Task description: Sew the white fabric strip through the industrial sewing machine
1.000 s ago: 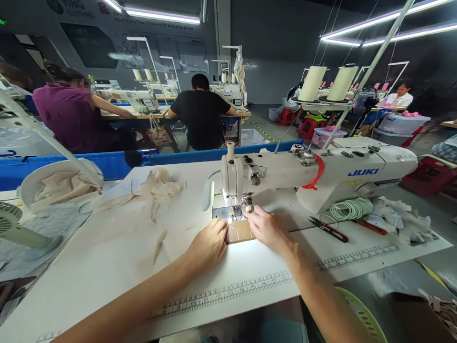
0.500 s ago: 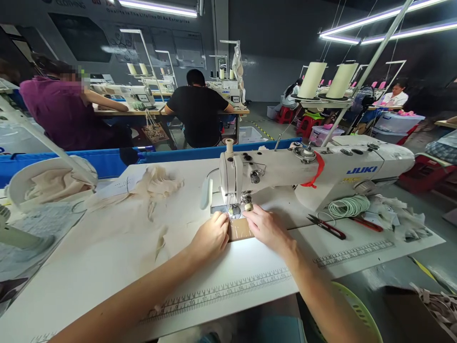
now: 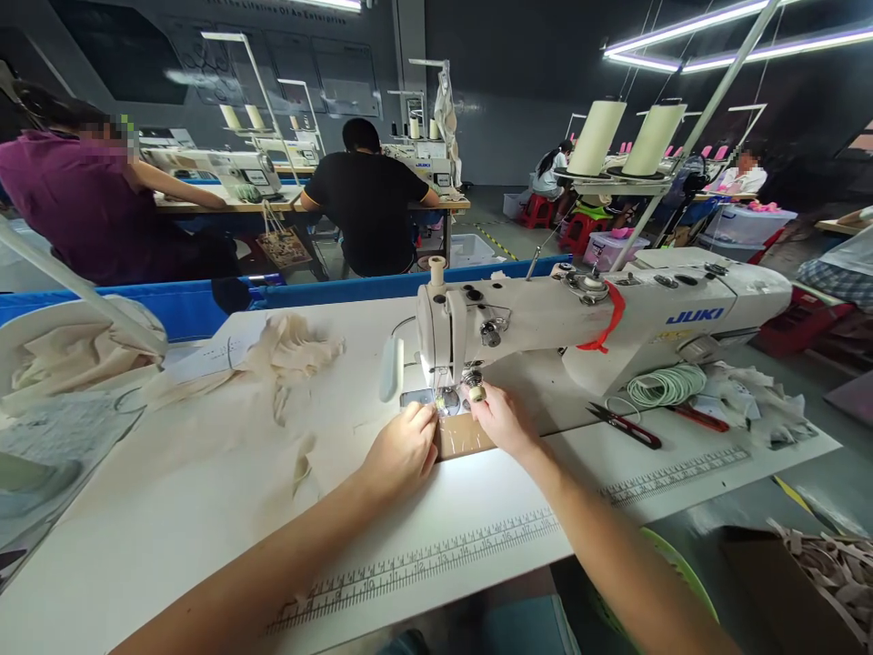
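Note:
A white sewing machine (image 3: 518, 314) stands before me, its needle and presser foot (image 3: 446, 398) low over the metal plate. Just left of the presser foot, my left hand (image 3: 402, 443) is closed, its fingertips pinched near the needle. My right hand (image 3: 503, 420) is closed on the other side, with fingertips by the small round knob next to the needle. What either hand pinches is too small or covered to make out. Between the hands lies a brown plate (image 3: 465, 437) with pale marks, set into the table.
Beige fabric pieces (image 3: 290, 346) lie on the table's left. Right of the machine are thread snips (image 3: 624, 426), a coil of pale green cord (image 3: 665, 387) and fabric scraps (image 3: 757, 400). A printed ruler (image 3: 436, 559) runs along the front edge. Co-workers sit beyond a blue cloth trough (image 3: 327, 293).
My right hand has shifted slightly forward and up beside the presser foot. My left hand stays nearly in place. The camera view has turned a little, moving the background left.

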A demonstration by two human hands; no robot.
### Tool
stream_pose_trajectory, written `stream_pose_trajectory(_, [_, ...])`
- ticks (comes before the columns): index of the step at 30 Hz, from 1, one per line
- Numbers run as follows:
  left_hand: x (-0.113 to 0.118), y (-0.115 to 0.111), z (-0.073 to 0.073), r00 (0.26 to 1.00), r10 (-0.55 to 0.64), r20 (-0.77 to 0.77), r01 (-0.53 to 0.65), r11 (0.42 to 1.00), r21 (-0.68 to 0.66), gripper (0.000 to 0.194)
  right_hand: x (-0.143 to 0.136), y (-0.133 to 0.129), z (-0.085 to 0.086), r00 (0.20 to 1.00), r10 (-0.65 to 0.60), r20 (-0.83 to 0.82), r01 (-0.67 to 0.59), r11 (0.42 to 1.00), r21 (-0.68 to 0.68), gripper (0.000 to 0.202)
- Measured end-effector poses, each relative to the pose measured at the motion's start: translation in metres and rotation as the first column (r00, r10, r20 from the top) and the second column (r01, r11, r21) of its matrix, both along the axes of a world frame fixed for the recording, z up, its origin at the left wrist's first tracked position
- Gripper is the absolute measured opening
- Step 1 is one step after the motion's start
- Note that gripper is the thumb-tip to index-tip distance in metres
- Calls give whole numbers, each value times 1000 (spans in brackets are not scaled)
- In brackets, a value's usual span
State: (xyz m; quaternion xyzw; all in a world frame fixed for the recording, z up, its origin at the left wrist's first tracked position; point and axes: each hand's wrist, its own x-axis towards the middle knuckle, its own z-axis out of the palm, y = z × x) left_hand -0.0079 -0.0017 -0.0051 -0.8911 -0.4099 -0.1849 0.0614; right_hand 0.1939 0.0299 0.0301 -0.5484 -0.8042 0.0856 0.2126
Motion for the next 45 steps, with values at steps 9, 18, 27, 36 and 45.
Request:
stream_pose_trajectory(9, [0, 5, 2, 1000, 10, 17, -10, 999, -47, 28, 3, -1, -5, 1000, -17, -15, 18, 1000, 26, 23])
stream_pose_trajectory(18, [2, 7, 13, 997, 35, 65, -26, 991, -129, 36, 12, -1, -8, 1000, -11, -3, 11, 994, 106, 29])
stream_pose_trajectory(27, [-84, 20, 55, 886, 446, 126, -359, 831, -424, 24, -14, -36, 4, 893, 448, 39, -449, 883, 140, 27])
stream_pose_trajectory(36, [-83, 2, 42, 853, 480, 203, -239, 706, -666, 27, -43, -60, 2, 784, 585, 207, -600, 800, 14, 13])
stream_pose_trajectory(45, [-70, -2, 49, 664, 576, 477, 303, 377, -876, 33, 3, -46, 27, 829, 546, -119, -556, 787, -267, 11])
